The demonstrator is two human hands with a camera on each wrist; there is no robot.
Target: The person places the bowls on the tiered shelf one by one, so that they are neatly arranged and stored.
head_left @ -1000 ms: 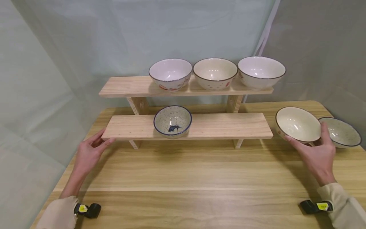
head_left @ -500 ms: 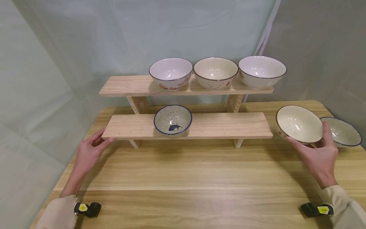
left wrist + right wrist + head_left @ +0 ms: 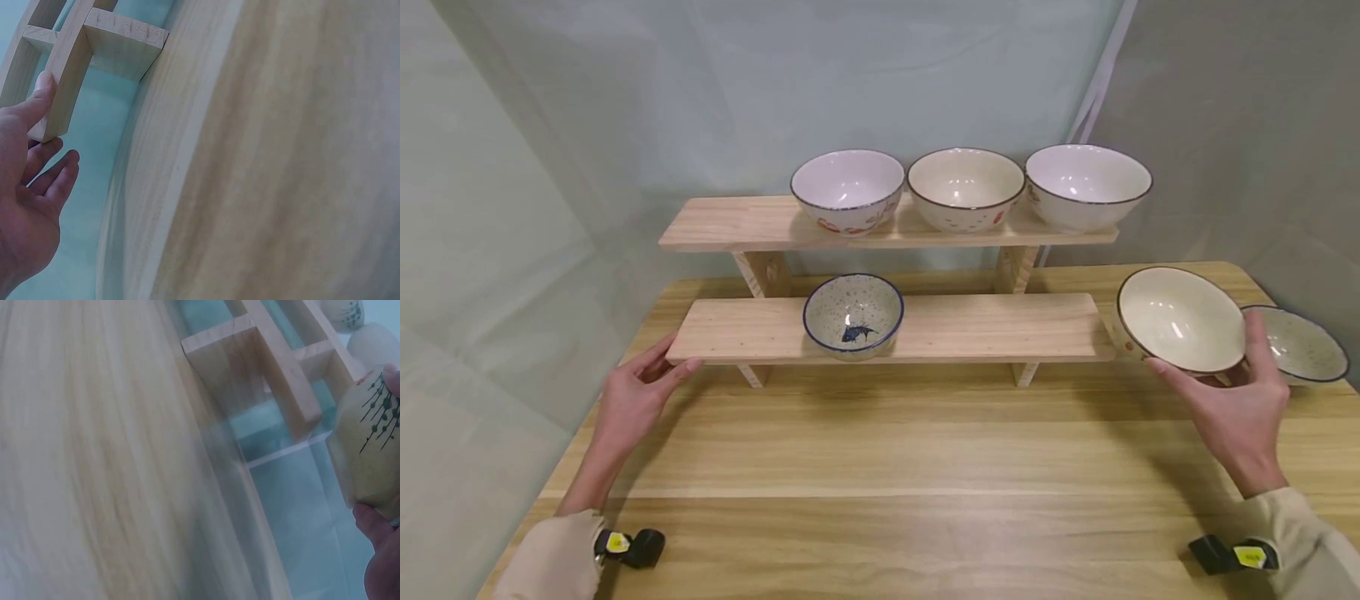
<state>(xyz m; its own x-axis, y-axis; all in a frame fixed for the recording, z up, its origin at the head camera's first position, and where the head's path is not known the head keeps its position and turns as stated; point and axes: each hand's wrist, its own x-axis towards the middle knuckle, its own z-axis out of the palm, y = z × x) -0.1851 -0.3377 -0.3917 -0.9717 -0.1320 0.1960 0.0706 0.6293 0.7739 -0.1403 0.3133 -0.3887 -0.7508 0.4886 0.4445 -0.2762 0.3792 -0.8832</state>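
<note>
My left hand (image 3: 631,407) pinches the left end of the lower plank of a two-tier wooden shelf (image 3: 741,329). In the left wrist view its thumb (image 3: 39,100) lies along the plank's edge, with a fingertip at the end below. At the right, my right hand (image 3: 1243,421) grips a cream bowl (image 3: 1180,321) with a dark rim, thumb and fingers spread around its side. The bowl is raised and tilted, just past the shelf's right end. Dark green sprigs show on its outer wall in the right wrist view. A speckled bowl with a blue fish (image 3: 853,312) sits on the lower tier.
The upper tier carries a white bowl (image 3: 847,183), a cream bowl (image 3: 966,183) and another white bowl (image 3: 1086,177) side by side. A speckled bowl with a blue rim (image 3: 1303,346) stands on the wooden table (image 3: 880,467) at the far right, partly behind my right hand.
The cream bowl in my right hand has risen slightly and tilts more toward me, its near edge shifting a little left at the end. My left hand stays on the plank.
</note>
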